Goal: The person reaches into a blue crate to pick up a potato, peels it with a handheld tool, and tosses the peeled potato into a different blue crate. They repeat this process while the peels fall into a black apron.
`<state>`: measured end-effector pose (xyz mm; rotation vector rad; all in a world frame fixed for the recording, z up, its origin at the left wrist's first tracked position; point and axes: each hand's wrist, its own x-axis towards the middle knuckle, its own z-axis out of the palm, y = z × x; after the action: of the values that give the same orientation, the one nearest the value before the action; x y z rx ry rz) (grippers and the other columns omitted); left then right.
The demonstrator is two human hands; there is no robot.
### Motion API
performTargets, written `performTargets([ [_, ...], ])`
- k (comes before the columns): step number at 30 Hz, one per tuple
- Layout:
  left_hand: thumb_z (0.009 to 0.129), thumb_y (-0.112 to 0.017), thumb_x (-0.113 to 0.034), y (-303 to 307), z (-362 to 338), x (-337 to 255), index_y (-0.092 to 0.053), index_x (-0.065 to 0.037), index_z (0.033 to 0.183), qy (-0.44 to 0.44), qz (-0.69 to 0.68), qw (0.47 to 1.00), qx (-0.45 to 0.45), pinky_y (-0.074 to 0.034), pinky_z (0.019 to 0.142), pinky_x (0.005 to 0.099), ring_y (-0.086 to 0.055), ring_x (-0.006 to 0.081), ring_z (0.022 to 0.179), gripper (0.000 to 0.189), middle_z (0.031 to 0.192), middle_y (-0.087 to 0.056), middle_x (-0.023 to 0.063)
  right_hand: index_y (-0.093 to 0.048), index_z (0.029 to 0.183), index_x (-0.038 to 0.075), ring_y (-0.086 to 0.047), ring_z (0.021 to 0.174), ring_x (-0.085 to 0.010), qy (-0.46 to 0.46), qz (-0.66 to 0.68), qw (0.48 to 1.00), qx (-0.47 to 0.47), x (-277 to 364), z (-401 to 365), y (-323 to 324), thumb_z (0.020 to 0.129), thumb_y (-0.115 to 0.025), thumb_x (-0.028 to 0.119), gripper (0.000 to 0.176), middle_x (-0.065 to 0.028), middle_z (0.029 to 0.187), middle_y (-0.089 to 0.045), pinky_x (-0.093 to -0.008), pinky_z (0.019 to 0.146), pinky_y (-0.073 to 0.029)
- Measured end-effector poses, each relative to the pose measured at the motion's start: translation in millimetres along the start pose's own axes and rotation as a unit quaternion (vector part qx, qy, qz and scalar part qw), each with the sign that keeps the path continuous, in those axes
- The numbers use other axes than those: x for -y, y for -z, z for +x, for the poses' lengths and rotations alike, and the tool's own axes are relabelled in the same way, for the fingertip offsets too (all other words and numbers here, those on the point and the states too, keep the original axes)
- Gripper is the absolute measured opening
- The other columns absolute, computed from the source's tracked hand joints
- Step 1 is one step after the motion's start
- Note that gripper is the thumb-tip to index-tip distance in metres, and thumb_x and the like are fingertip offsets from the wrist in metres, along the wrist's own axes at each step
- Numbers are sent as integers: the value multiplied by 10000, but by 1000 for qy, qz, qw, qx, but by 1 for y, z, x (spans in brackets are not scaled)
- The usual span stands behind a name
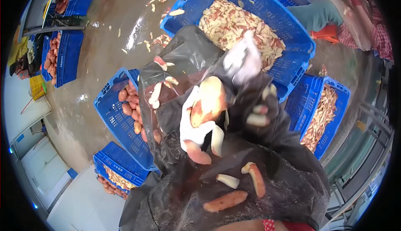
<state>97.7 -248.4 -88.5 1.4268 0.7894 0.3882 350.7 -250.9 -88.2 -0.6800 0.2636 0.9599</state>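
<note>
A partly peeled potato (211, 99), pale with some reddish skin left, is held in my white-gloved left hand (195, 131), whose fingers wrap round its lower side. My right hand (243, 60), also gloved in white, is smeared by motion just above and to the right of the potato, near the crate of peelings; its fingers and anything in them cannot be made out. Several strips of peel (227, 181) lie on the black plastic apron (275, 181) over my lap. Peel also hangs beside my left hand.
A large blue crate (298, 35) of peelings stands ahead. Red potatoes fill a blue crate (109, 101) at the left; another peelings crate (334, 124) is at the right. Peel scraps litter the wet floor (112, 26). A person's sleeve (319, 14) shows at the upper right.
</note>
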Motion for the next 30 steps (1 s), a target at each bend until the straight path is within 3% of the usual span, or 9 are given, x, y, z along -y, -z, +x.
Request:
performTargets([
  [4,673,-689,-53,-6,22,-31,-413,9,1290,-32,-23,999,34,-419,919,301,-536,226,1079,679,1226,-521,151,-469,641,125,-506,478,-153,-138,252,925,248,11,-30,-17,942,-450,452,445,5,552,-468,-289,454,-426],
  [6,667,-707,-66,-10,19,-33,-419,10,1286,-16,-27,999,37,-421,917,303,-540,229,1079,687,1233,-518,156,-452,634,154,-489,461,-124,-9,-50,998,47,0,-26,-13,945,-476,376,383,20,548,-461,-269,432,-397],
  [9,658,-734,-86,-10,13,-28,-429,13,1280,8,-64,998,23,-424,915,307,-544,233,1078,699,1243,-515,164,-404,602,184,-379,362,-104,59,0,997,-40,40,22,5,952,-454,408,418,36,475,-356,-275,354,-324],
  [10,655,-743,-92,-13,3,-23,-432,14,1277,24,-67,997,2,-425,914,308,-546,235,1078,704,1247,-514,166,-413,617,179,-351,365,-99,-35,183,959,212,35,-13,-5,966,-415,418,423,37,480,-333,-281,362,-326],
  [21,655,-807,-159,-9,21,-59,-440,-19,1312,-69,185,979,58,-438,911,312,-559,225,1101,766,1331,-485,175,-427,653,153,-441,420,-142,-42,112,993,-12,11,17,23,956,-438,430,411,20,525,-412,-316,424,-404],
  [24,673,-802,-185,-6,17,-60,-442,-23,1313,-69,166,983,48,-442,913,311,-581,209,1080,752,1256,-552,153,-430,672,163,-409,412,-135,-33,120,953,275,16,-13,4,958,-425,434,395,31,521,-396,-294,426,-380],
  [26,677,-810,-172,-12,16,-70,-469,-4,1276,11,172,985,23,-445,922,333,-605,220,1046,710,1114,-625,150,-399,596,175,-369,364,-130,-34,-45,998,18,-5,-49,-35,961,-429,407,434,32,458,-345,-286,382,-328],
  [28,722,-755,-114,-1,15,-47,-404,22,1311,75,58,994,56,-382,982,344,-524,208,1119,699,1227,-541,145,-403,611,174,-352,377,-105,29,84,996,-23,-2,8,15,976,-412,378,418,45,454,-309,-278,390,-330],
  [30,768,-717,-89,4,14,-49,-360,21,1338,-38,183,979,75,-371,987,329,-485,191,1154,682,1269,-499,136,-403,609,182,-364,379,-97,81,79,990,81,14,18,39,962,-418,430,432,52,463,-350,-283,382,-325],
])
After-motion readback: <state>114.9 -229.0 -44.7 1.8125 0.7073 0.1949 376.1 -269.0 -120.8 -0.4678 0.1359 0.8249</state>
